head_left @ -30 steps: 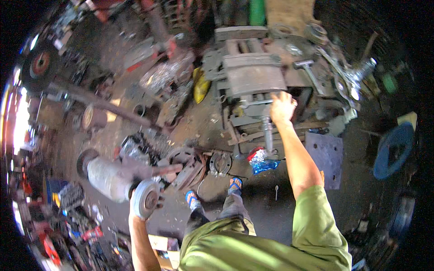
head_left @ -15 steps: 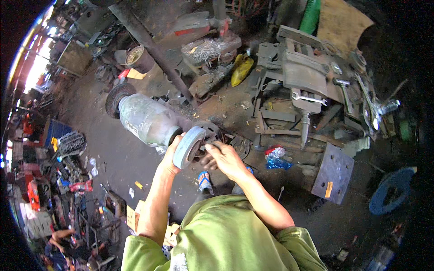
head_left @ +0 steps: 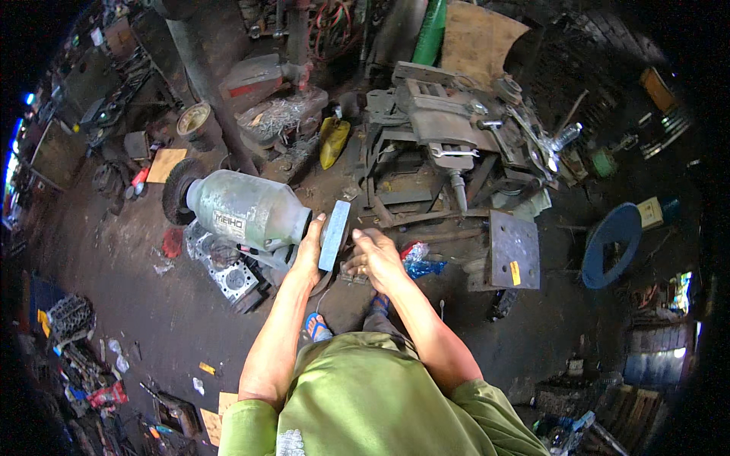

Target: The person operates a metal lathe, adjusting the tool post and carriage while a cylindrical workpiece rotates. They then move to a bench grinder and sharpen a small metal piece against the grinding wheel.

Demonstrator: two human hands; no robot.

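Note:
A bench grinder [head_left: 247,207] with a worn grey-green motor body stands in front of me. Its thick light-blue grinding wheel [head_left: 334,237] is at the right end, seen nearly edge-on. My left hand [head_left: 308,257] is closed on the wheel's left face, thumb up, its other fingers mostly hidden. Just right of the wheel, my right hand [head_left: 374,260] has its fingers curled toward the wheel's centre. What those fingers hold, if anything, is hidden. A dark round wire wheel [head_left: 181,191] sits at the grinder's left end.
A metal engine part [head_left: 228,270] lies below the grinder. Ahead to the right, a workbench [head_left: 433,114] carries a wrench [head_left: 454,152] and a hammer [head_left: 494,133]. A drilled steel plate [head_left: 514,247] and a blue ring [head_left: 612,245] are at the right. My sandalled foot [head_left: 318,327] is below.
My view has swung, so the bench now appears further left. The grinding wheel shows more edge-on. My right hand has drawn slightly away from the wheel, while my left stays on it.

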